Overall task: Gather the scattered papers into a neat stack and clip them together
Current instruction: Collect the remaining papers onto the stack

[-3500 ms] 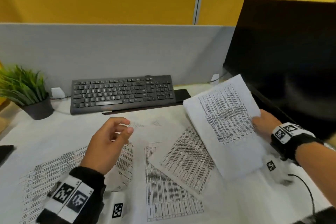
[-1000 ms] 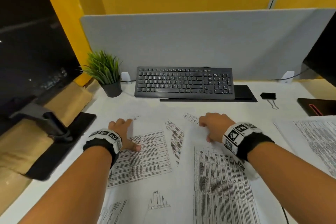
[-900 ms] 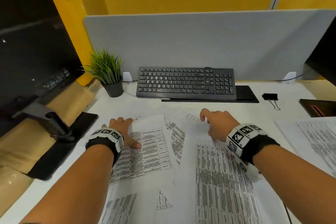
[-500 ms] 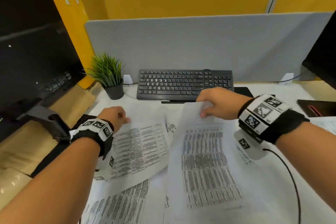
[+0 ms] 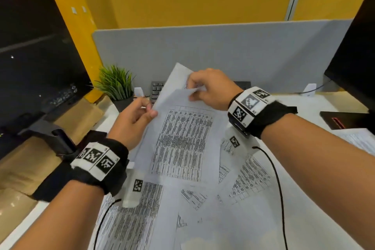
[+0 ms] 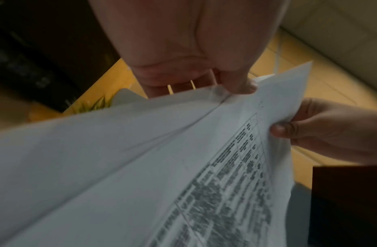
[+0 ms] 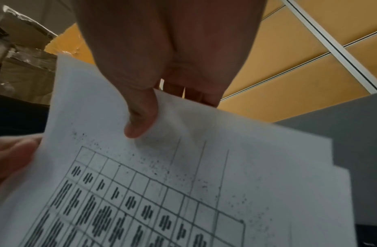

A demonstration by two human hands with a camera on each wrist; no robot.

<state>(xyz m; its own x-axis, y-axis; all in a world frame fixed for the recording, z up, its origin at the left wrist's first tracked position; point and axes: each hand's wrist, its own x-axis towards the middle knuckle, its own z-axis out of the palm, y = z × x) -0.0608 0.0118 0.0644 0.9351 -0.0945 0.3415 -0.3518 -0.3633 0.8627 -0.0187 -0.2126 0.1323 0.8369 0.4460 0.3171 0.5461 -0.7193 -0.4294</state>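
My left hand [image 5: 133, 122] pinches the left edge of the lifted sheets [image 5: 180, 138], thumb [image 6: 240, 83] on top and curled fingers beneath, while my right hand [image 5: 211, 89] pinches their top edge, thumb [image 7: 141, 120] pressed on the printed side and fingers behind. I count at least two sheets held together above the desk [image 5: 316, 199], tilted up in front of the keyboard [image 5: 156, 91], their edges not lined up. About four more printed sheets [image 5: 249, 180] lie scattered and overlapping on the desk under my wrists, and one more [image 5: 359, 138] lies apart at the right edge.
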